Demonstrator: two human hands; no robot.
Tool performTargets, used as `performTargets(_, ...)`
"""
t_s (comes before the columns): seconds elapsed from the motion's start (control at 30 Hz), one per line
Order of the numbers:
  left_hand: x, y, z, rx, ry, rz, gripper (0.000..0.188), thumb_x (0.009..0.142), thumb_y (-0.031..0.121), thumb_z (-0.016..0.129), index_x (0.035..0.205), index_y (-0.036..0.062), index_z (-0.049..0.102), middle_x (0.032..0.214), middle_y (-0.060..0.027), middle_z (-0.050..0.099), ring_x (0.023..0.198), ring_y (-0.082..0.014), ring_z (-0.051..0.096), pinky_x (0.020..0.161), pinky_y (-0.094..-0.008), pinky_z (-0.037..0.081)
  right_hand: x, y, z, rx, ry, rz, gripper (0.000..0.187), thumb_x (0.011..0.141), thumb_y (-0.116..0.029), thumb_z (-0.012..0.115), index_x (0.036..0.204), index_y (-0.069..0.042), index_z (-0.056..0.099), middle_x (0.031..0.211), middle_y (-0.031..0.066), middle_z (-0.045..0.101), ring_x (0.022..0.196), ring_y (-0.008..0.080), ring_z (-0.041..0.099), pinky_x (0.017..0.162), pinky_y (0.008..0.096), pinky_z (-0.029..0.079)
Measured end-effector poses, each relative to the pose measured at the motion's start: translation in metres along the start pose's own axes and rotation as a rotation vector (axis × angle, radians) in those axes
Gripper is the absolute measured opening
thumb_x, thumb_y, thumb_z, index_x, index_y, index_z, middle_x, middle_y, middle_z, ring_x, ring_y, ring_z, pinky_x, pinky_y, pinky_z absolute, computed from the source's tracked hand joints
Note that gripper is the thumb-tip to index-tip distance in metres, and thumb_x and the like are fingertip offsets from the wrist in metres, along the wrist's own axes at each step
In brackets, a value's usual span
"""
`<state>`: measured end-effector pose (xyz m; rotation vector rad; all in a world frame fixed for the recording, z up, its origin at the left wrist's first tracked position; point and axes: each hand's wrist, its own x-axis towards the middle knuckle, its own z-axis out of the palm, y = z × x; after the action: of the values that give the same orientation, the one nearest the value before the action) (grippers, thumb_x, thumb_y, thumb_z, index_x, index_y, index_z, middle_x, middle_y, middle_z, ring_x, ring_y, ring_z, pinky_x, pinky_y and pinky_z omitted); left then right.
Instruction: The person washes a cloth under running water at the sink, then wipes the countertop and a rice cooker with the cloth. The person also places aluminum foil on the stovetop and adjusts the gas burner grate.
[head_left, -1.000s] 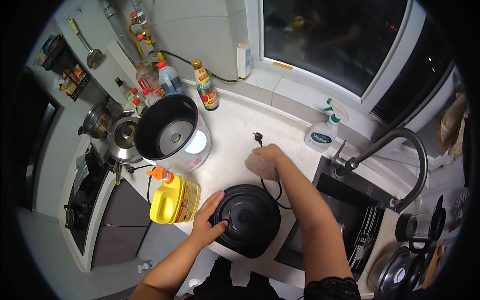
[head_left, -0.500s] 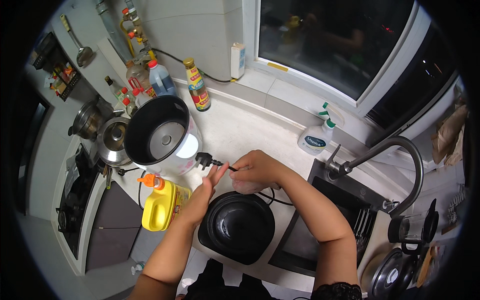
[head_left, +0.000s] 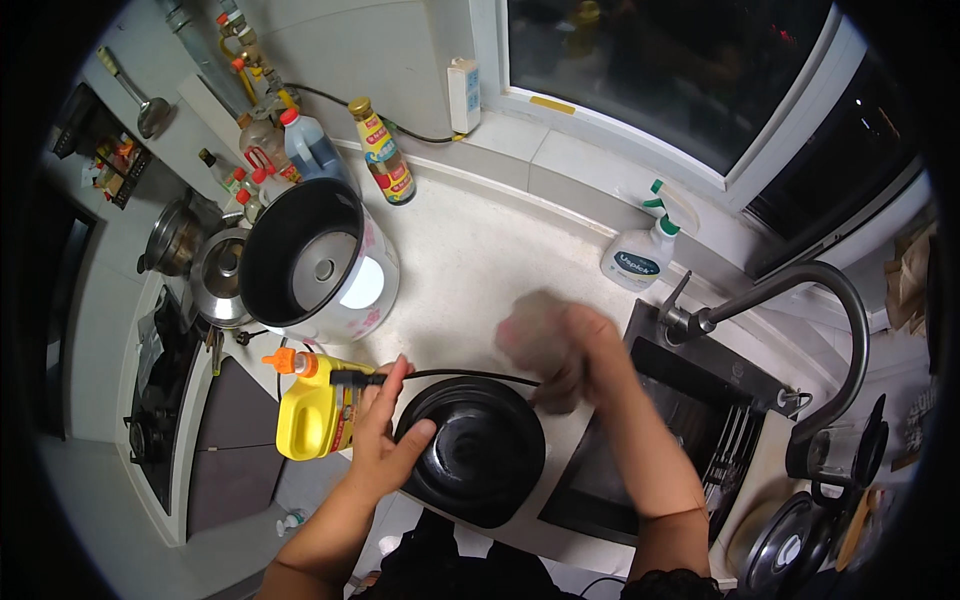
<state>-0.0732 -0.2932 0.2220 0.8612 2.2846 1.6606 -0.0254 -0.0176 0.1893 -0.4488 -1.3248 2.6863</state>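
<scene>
My left hand (head_left: 385,445) grips a black power cord (head_left: 465,373) near its end, with the plug (head_left: 350,378) sticking out on the left in front of a yellow bottle with an orange cap (head_left: 312,410). To the right, the cord runs taut above a black round lid-like piece (head_left: 475,455) toward my right hand (head_left: 595,350). That hand is smeared by motion and holds a greyish-pink cloth (head_left: 535,330). Whether the cloth wraps the cord is hard to make out. Left of the hands stands a white pot-shaped appliance with a black inside (head_left: 370,300).
On the right is a dark sink (head_left: 610,480) with a tall curved faucet (head_left: 850,320). A spray bottle (head_left: 640,255) stands near the window ledge. At the back left are a sauce bottle (head_left: 385,160) and several other bottles. Steel pots (head_left: 220,280) sit beyond the appliance.
My hands have moved apart: the left toward me, the right outward with the cloth. More of the cord now stretches between them. The plug has come down over the yellow bottle.
</scene>
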Motion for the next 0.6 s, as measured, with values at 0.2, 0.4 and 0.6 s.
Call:
performTargets(0.2, -0.013, -0.011, 0.014, 0.22, 0.041, -0.069, 0.064, 0.088, 0.008, 0.057, 0.145, 0.0008, 0.029, 0.127, -0.0129, 0.039, 0.121, -0.0248, 0.043, 0.104, -0.0344, 0.033, -0.039, 0.042, -0.005, -0.741, 0.085, -0.234, 0.023, 0.085, -0.022, 0.068, 0.099, -0.004, 0.069, 0.092, 0.0121, 0.066, 0.085, 0.0225, 0.063, 0.077, 0.0315, 0.048)
performTargets(0.4, -0.024, -0.012, 0.009, 0.276, 0.083, -0.094, 0.059, 0.09, 0.023, 0.055, 0.14, -0.0027, 0.037, 0.117, -0.018, 0.049, 0.106, -0.0288, 0.047, 0.093, -0.0356, 0.036, -0.044, 0.036, -0.034, -0.813, 0.202, -0.124, 0.027, 0.086, -0.026, 0.066, 0.103, -0.005, 0.069, 0.092, 0.0129, 0.067, 0.084, 0.0235, 0.064, 0.079, 0.0335, 0.049)
performTargets(0.6, -0.036, -0.017, 0.005, 0.447, 0.036, -0.275, 0.053, 0.099, 0.035, 0.038, 0.139, -0.0007, 0.04, 0.114, -0.0205, 0.051, 0.107, -0.0327, 0.048, 0.097, -0.0376, 0.035, -0.043, 0.07, -0.015, -0.514, 0.091, -0.058, 0.036, 0.089, -0.029, 0.061, 0.115, -0.003, 0.063, 0.105, 0.013, 0.067, 0.1, 0.0214, 0.061, 0.09, 0.0309, 0.044)
